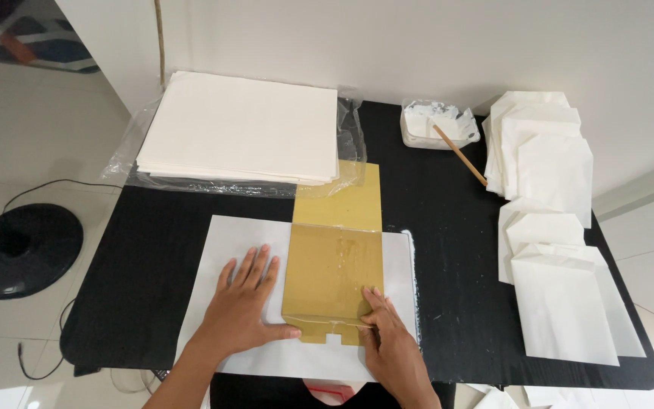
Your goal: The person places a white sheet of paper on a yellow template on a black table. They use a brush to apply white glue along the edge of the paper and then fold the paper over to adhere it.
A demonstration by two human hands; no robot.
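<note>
1. Golden-yellow rectangular cardboard template (334, 261) lies flat on a white paper sheet (228, 235), its long axis running straight away from the person, notched end nearest.
2. Left hand (244, 307) rests open, palm down, on the sheet, thumb touching the template's near left corner.
3. Right hand (387, 333) presses the near right corner, fingers bent, grasping nothing.
4. Beyond the hands sits a stack of cream paper (244, 129) on clear plastic; right of them, white folded envelopes (554, 250) and a small tub of white paste (437, 123) with a wooden stick (459, 154).
</note>
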